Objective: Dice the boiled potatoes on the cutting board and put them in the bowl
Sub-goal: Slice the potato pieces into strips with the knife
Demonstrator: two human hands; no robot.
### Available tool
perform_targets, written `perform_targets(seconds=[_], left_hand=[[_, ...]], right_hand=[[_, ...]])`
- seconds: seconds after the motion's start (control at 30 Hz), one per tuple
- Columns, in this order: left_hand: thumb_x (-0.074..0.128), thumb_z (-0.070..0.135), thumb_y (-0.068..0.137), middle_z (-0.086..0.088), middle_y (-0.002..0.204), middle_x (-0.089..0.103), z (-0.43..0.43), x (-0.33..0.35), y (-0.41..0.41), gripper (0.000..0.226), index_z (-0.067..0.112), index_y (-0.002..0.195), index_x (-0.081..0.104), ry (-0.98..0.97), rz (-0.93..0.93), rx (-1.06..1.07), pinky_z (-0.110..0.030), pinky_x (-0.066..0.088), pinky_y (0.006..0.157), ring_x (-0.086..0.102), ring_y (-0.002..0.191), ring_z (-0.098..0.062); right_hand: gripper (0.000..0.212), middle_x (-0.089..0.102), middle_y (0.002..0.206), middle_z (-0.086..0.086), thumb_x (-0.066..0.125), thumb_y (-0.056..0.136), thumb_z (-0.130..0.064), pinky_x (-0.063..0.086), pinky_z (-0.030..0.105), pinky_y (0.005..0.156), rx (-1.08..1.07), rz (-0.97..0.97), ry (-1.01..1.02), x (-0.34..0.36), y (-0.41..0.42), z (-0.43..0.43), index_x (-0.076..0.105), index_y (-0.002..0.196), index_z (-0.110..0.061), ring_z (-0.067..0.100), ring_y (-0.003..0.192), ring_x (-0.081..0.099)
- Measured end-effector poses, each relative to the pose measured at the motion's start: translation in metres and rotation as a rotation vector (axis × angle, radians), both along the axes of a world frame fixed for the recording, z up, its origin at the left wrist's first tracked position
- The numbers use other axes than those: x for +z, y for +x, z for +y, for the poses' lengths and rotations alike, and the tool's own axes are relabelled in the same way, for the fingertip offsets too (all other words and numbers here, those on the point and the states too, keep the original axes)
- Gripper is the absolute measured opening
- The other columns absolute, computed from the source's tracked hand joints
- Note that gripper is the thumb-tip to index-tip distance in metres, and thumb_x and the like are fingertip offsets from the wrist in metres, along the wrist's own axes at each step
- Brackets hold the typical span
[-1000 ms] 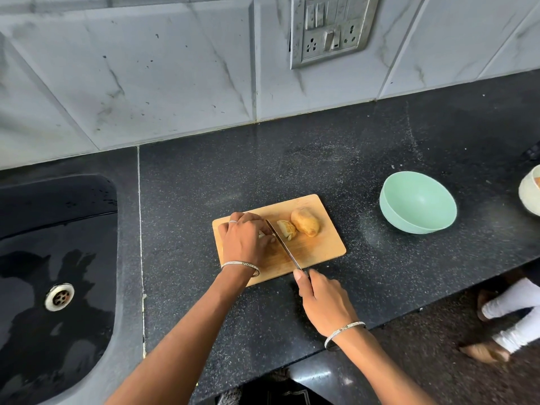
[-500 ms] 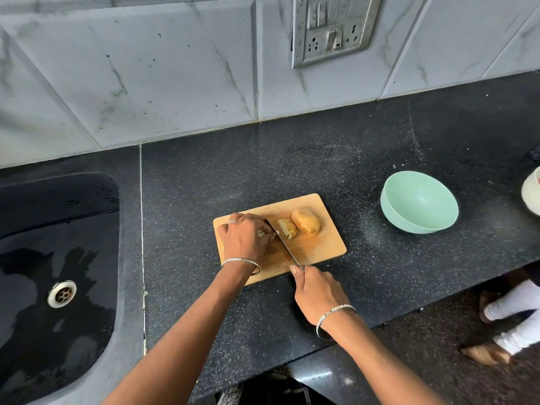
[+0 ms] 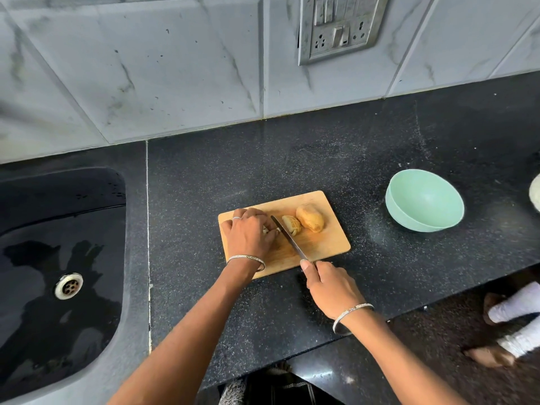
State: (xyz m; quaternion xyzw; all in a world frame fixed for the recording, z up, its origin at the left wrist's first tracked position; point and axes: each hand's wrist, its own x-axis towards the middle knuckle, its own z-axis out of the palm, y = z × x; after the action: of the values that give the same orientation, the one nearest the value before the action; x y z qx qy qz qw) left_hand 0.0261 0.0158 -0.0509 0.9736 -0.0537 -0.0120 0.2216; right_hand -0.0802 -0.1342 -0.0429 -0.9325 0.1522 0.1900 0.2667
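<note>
A small wooden cutting board lies on the black counter. My left hand curls over a pale potato piece on the board's left part and hides most of it. My right hand grips the handle of a knife, whose blade slants across the board just right of my left fingers. Right of the blade sit a cut potato piece and a whole brown potato. An empty mint-green bowl stands to the right of the board.
A black sink with a metal drain lies to the left. A pale bowl shows at the right frame edge. A socket plate hangs on the tiled wall. Someone's feet in white trousers are on the floor, lower right.
My right hand has shifted slightly back and forth along the board's near edge with the knife. My left hand stays over the potato piece. The potatoes right of the blade have not moved.
</note>
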Motion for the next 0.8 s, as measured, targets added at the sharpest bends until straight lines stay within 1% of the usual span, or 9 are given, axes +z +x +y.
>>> perform_targets(seconds=[0.17,0.23,0.4,0.53,0.67,0.8], left_hand=[[0.067,0.033,0.082,0.016,0.118,0.060,0.001,-0.003,0.000,0.006,0.031,0.084,0.072,0.005,-0.004,0.003,-0.033,0.017,0.079,0.041,0.115,-0.016],[0.065,0.032,0.082,0.017,0.118,0.061,0.001,-0.004,0.000,0.008,0.031,0.086,0.072,-0.004,-0.004,-0.001,-0.033,0.016,0.078,0.041,0.115,-0.016],[0.064,0.034,0.083,0.017,0.118,0.061,0.002,-0.005,0.000,0.011,0.031,0.087,0.073,-0.010,0.001,0.007,-0.032,0.017,0.078,0.041,0.114,-0.016],[0.065,0.033,0.082,0.016,0.119,0.060,0.001,-0.004,0.002,0.008,0.030,0.085,0.073,-0.016,0.013,0.018,-0.032,0.015,0.077,0.041,0.114,-0.016],[0.066,0.032,0.082,0.017,0.118,0.060,0.000,-0.003,0.002,0.008,0.031,0.082,0.073,-0.023,0.012,0.028,-0.033,0.018,0.079,0.042,0.112,-0.015],[0.065,0.033,0.081,0.017,0.117,0.061,-0.001,-0.004,0.001,0.009,0.030,0.081,0.074,-0.004,0.000,0.039,-0.033,0.018,0.079,0.043,0.112,-0.014]], right_hand=[[0.050,0.064,0.105,0.013,0.023,0.101,-0.056,0.045,0.044,0.084,0.007,-0.025,-0.007,0.000,-0.002,0.004,0.057,0.096,-0.019,0.038,0.103,0.058],[0.048,0.064,0.106,0.013,0.023,0.101,-0.056,0.045,0.043,0.083,-0.002,-0.020,-0.003,0.000,-0.003,0.004,0.055,0.094,-0.021,0.038,0.104,0.058],[0.049,0.064,0.107,0.014,0.022,0.101,-0.055,0.045,0.044,0.084,0.003,-0.008,-0.009,-0.002,-0.004,0.006,0.054,0.098,-0.020,0.039,0.106,0.058],[0.049,0.063,0.106,0.014,0.022,0.102,-0.053,0.047,0.043,0.084,0.008,-0.023,-0.032,-0.001,-0.004,0.011,0.057,0.106,-0.018,0.038,0.104,0.059],[0.050,0.064,0.106,0.013,0.023,0.102,-0.053,0.049,0.043,0.079,0.014,-0.008,-0.061,-0.003,-0.001,0.015,0.058,0.105,-0.017,0.038,0.100,0.061],[0.051,0.062,0.104,0.013,0.023,0.102,-0.054,0.048,0.043,0.080,0.008,0.033,-0.030,0.001,-0.001,0.011,0.056,0.103,-0.015,0.038,0.099,0.060]])
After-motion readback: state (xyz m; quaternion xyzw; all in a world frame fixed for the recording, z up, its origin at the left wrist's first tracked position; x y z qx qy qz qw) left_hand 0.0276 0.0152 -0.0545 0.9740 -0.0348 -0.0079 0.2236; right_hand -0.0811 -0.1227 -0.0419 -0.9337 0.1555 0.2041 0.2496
